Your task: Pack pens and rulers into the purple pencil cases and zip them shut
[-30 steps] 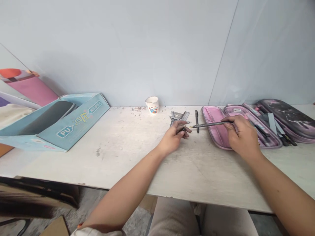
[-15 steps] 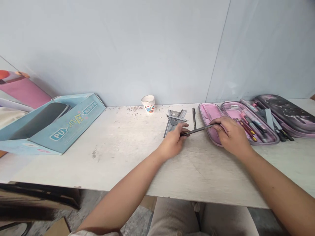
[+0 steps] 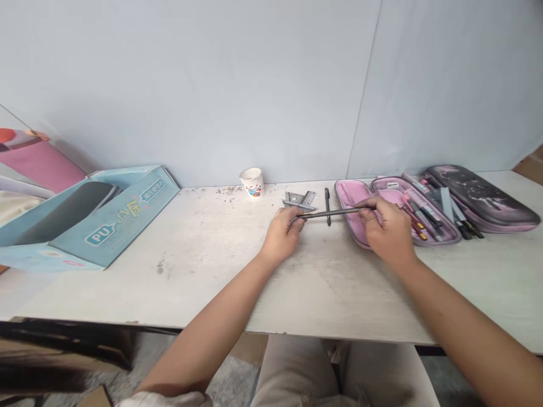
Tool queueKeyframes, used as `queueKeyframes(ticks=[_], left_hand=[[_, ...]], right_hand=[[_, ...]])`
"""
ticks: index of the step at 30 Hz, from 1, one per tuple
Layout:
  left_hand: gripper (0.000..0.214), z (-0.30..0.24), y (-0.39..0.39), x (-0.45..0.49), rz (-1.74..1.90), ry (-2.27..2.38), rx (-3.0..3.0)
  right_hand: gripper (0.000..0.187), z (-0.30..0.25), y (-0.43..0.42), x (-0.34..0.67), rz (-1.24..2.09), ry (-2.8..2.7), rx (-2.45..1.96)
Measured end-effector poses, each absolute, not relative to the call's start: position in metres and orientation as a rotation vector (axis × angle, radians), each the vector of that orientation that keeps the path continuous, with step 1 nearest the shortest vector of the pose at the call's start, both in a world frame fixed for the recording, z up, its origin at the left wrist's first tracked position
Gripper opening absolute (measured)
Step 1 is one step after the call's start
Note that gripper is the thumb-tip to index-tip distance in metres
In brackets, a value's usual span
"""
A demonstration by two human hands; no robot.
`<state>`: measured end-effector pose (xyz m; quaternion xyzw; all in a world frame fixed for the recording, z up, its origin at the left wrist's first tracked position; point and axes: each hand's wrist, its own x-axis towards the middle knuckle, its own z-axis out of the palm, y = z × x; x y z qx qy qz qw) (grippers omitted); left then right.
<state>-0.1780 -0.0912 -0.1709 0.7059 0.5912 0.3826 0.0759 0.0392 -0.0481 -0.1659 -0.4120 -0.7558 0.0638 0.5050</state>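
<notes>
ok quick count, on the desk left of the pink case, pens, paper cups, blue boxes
pens: 2 (a black pen lying on the desk, a dark pen held between the left hand and right hand)
paper cups: 1 (paper cup)
blue cardboard boxes: 1 (blue cardboard box)
total: 4

A pale blue wall (image 3: 190, 85) is standing behind the long white counter (image 3: 169, 282), and a gray floor (image 3: 231, 379) is showing underneath.
</notes>
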Motion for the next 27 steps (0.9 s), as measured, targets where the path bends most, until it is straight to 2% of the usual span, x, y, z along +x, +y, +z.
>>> queueKeyframes(ticks=[9,13,18,23,27], left_hand=[[0.021,-0.146,-0.063,-0.16,1.116,1.841,2.193],[0.029,-0.132,-0.045,-0.112,1.058,1.817,2.287],[0.032,-0.136,-0.025,-0.039,0.68,1.734,2.573],[0.036,-0.152,-0.015,0.009,0.37,1.75,2.684],[0.034,-0.156,-0.013,0.009,0.345,1.795,2.664]], right_hand=[[0.015,-0.152,-0.039,0.065,0.31,-2.095,-0.95],[0.016,-0.155,-0.027,0.11,0.087,-1.825,-1.139],[0.02,-0.177,-0.013,0.148,-0.25,-1.634,-1.434],[0.022,-0.186,-0.009,0.145,-0.317,-1.795,-1.656],[0.023,-0.188,-0.011,0.139,-0.324,-1.917,-1.692]])
